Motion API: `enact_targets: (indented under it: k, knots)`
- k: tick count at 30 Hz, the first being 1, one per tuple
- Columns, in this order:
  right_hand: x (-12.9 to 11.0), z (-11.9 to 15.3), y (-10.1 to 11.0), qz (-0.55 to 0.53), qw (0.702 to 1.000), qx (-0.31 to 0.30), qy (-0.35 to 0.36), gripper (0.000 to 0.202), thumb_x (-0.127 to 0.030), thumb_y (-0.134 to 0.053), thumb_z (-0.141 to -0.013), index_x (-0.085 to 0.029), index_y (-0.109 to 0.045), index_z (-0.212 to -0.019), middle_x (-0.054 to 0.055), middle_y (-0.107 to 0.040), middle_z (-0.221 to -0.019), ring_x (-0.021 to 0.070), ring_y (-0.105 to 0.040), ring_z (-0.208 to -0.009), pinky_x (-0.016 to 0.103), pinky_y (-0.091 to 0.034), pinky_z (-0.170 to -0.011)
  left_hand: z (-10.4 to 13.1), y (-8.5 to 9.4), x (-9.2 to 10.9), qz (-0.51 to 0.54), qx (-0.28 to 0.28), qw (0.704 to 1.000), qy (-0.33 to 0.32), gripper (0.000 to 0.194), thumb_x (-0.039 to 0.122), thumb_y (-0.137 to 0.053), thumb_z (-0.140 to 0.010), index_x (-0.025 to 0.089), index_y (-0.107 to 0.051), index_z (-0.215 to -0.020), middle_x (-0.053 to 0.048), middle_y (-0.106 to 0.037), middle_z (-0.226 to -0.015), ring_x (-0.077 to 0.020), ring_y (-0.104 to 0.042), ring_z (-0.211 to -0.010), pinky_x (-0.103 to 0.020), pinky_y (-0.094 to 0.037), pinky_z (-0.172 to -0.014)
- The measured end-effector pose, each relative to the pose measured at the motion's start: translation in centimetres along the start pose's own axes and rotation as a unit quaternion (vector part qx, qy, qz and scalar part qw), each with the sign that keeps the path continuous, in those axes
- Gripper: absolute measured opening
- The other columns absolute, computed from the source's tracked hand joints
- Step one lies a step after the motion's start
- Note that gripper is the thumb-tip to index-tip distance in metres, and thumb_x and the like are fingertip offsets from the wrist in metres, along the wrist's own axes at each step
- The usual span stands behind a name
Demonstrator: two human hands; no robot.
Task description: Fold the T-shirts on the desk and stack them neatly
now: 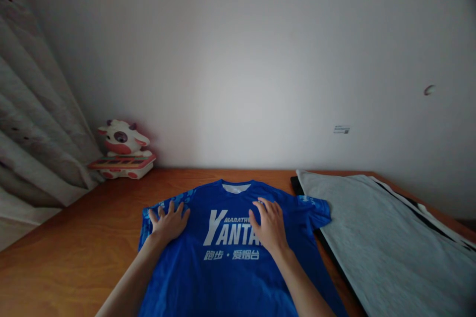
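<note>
A blue T-shirt (223, 287) with white lettering lies spread face up, its collar pointing toward the wall. My left hand (170, 223) rests on the shirt near the sleeve at the left, fingers spread. Over the right part of the chest lettering is my right hand (270, 223), its fingers apart and slightly curled, holding nothing. Whether the right palm touches the cloth I cannot tell. The right sleeve reaches out to the edge of a grey cloth. The shirt's lower hem is outside the view.
The shirt lies on a wooden tabletop (67, 252). A grey cloth (372, 228), with black and white cloth under it, covers the right side. At the back left stands a cow-shaped toy keyboard (124, 151), beside a curtain (33, 124). A pale wall (245, 69) rises behind.
</note>
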State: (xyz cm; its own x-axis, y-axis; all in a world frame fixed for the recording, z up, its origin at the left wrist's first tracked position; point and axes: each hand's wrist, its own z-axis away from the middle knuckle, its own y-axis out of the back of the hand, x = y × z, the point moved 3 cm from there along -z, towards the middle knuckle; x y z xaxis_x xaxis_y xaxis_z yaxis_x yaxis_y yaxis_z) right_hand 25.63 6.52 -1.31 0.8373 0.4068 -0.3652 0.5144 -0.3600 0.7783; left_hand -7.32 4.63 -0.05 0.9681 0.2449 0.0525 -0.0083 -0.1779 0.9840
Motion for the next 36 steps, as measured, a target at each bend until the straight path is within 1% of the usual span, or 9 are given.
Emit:
enact_targets:
  k: [5,8,11,15,20,25,29,31,36]
  knots:
    - [-0.9,0.1,0.6,-0.066,0.996,0.056,0.033,0.017,-0.027,-0.052,-0.098,-0.021,-0.067,-0.100,0.007,-0.072,-0.104,0.0234,-0.065,-0.101,0.039,-0.041,-0.096,2.2,-0.4,8.4,0.007,-0.027,0.998,-0.063,0.061,0.049,-0.029,-0.100,0.022,-0.046,-0.152,-0.013,-0.034,-0.165,-0.0366,-0.031,-0.151,-0.058,-0.025,-0.121]
    - [-0.8,0.1,0.6,-0.055,0.998,0.018,-0.009,0.016,-0.026,-0.053,-0.097,-0.022,-0.067,-0.104,0.006,-0.072,-0.105,0.0229,-0.065,-0.103,0.037,-0.043,-0.095,4.3,-0.9,13.6,0.029,-0.049,0.992,-0.116,0.061,0.051,-0.029,-0.100,0.023,-0.045,-0.152,-0.011,-0.032,-0.166,-0.0365,-0.030,-0.152,-0.058,-0.027,-0.120]
    - [1.3,-0.6,2.0,-0.022,0.997,-0.012,-0.069,0.017,-0.026,-0.054,-0.096,-0.023,-0.066,-0.108,0.007,-0.072,-0.110,0.0216,-0.066,-0.105,0.032,-0.047,-0.091,5.8,-1.0,16.2,0.049,-0.077,0.984,-0.154,0.063,0.052,-0.030,-0.100,0.021,-0.043,-0.153,-0.013,-0.030,-0.166,-0.0374,-0.024,-0.153,-0.060,-0.023,-0.122]
    - [7.6,-1.4,6.7,0.044,0.988,-0.033,-0.146,0.023,-0.029,-0.055,-0.095,-0.019,-0.066,-0.114,0.010,-0.073,-0.108,0.0226,-0.069,-0.102,0.030,-0.049,-0.086,6.4,-1.1,16.6,0.046,-0.085,0.978,-0.187,0.068,0.058,-0.030,-0.099,0.020,-0.038,-0.155,-0.014,-0.029,-0.165,-0.0369,-0.020,-0.154,-0.060,-0.017,-0.124]
    - [14.1,0.1,11.6,0.117,0.965,-0.109,-0.207,0.046,-0.049,-0.063,-0.092,-0.020,-0.063,-0.128,0.012,-0.076,-0.108,0.0281,-0.072,-0.098,0.034,-0.050,-0.079,6.2,-1.6,16.3,0.023,-0.094,0.978,-0.185,0.073,0.062,-0.032,-0.096,0.021,-0.032,-0.157,-0.013,-0.024,-0.167,-0.0396,-0.015,-0.154,-0.062,-0.016,-0.123]
    - [15.4,2.1,12.2,0.122,0.952,-0.185,-0.210,0.026,-0.046,-0.067,-0.090,-0.025,-0.076,-0.101,0.005,-0.080,-0.094,0.0239,-0.074,-0.089,0.027,-0.046,-0.072,6.2,-1.4,16.5,0.015,-0.102,0.977,-0.186,0.074,0.061,-0.031,-0.095,0.020,-0.032,-0.156,-0.014,-0.024,-0.167,-0.0388,-0.016,-0.154,-0.060,-0.017,-0.123]
    - [15.7,2.4,12.7,0.127,0.948,-0.187,-0.225,0.056,-0.060,-0.043,-0.100,-0.023,-0.076,-0.075,0.008,-0.078,-0.081,0.0237,-0.073,-0.083,0.027,-0.046,-0.068,6.0,-2.1,16.1,0.015,-0.092,0.976,-0.197,0.074,0.062,-0.031,-0.094,0.020,-0.036,-0.156,-0.014,-0.029,-0.166,-0.0391,-0.018,-0.154,-0.060,-0.018,-0.123]
    - [16.0,1.9,13.0,0.146,0.947,-0.166,-0.233,0.058,-0.059,-0.039,-0.102,-0.021,-0.077,-0.080,0.012,-0.078,-0.091,0.0264,-0.071,-0.095,0.029,-0.047,-0.077,5.8,-2.8,15.9,0.027,-0.072,0.974,-0.211,0.073,0.063,-0.032,-0.094,0.023,-0.039,-0.154,-0.012,-0.035,-0.164,-0.0395,-0.022,-0.154,-0.061,-0.019,-0.121]
    - [17.3,-0.5,12.4,0.183,0.941,-0.128,-0.253,0.040,-0.047,-0.058,-0.097,-0.018,-0.066,-0.124,0.017,-0.068,-0.127,0.0291,-0.060,-0.121,0.035,-0.045,-0.096,5.5,-3.7,15.5,0.050,-0.044,0.973,-0.219,0.071,0.062,-0.036,-0.092,0.025,-0.044,-0.152,-0.012,-0.039,-0.162,-0.0399,-0.026,-0.152,-0.064,-0.021,-0.120]
